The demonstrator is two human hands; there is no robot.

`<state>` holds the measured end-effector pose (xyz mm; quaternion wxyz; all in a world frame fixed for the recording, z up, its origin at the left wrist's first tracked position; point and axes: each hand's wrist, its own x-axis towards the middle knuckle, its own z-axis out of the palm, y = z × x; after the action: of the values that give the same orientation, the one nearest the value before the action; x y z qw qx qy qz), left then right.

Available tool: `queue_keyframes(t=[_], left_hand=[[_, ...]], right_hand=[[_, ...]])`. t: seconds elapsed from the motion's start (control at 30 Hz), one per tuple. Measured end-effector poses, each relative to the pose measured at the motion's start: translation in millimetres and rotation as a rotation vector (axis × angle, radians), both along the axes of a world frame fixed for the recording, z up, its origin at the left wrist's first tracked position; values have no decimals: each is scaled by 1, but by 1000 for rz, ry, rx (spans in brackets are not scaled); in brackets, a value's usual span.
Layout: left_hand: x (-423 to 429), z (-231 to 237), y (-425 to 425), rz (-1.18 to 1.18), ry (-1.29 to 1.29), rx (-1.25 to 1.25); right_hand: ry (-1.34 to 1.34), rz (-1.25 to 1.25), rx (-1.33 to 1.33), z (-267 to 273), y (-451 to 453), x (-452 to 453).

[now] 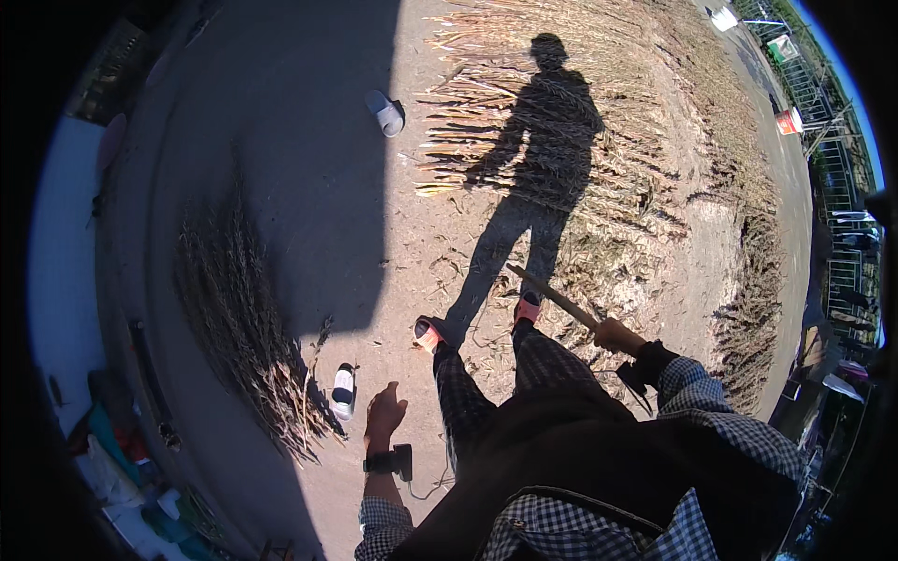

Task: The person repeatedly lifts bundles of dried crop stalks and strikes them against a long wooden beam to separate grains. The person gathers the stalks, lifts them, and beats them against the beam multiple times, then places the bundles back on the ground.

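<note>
My right hand (617, 336) grips one end of a wooden stick (561, 301), which slants forward past my foot over the strewn ground. My left hand (386, 414) hangs at my side with nothing in it, thumb held apart from the fingers. Left of that hand, a white slipper (343, 393) lies on the concrete beside a heap of dried plant stalks (245, 315). Ahead, a broad layer of dried stalks (477, 133) is spread in the sun, cut ends toward the left, with my shadow across it. Loose plant bits (484, 357) lie about my feet.
A second slipper (384, 113) lies ahead on the concrete floor (309, 175). Darker stalks (751, 315) form a strip at right. Beyond stand a white-and-red bucket (789, 121) and a metal fence (838, 168). Mixed items (116, 470) are piled against the left side.
</note>
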<state>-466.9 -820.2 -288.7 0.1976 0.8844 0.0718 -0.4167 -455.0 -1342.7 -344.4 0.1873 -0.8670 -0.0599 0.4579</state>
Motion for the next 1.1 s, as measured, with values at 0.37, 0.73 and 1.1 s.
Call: queue_keyframes(t=[0.37, 0.73, 1.1], left_hand=[[117, 3, -152, -320, -66, -134], [262, -31, -167, -418, 146, -95], [472, -201, -344, -729, -55, -207]], right_hand=[[-120, -280, -187, -106, -159, -92], [148, -804, -168, -49, -173, -5], [-119, -1131, -235, -47, -156, 102]])
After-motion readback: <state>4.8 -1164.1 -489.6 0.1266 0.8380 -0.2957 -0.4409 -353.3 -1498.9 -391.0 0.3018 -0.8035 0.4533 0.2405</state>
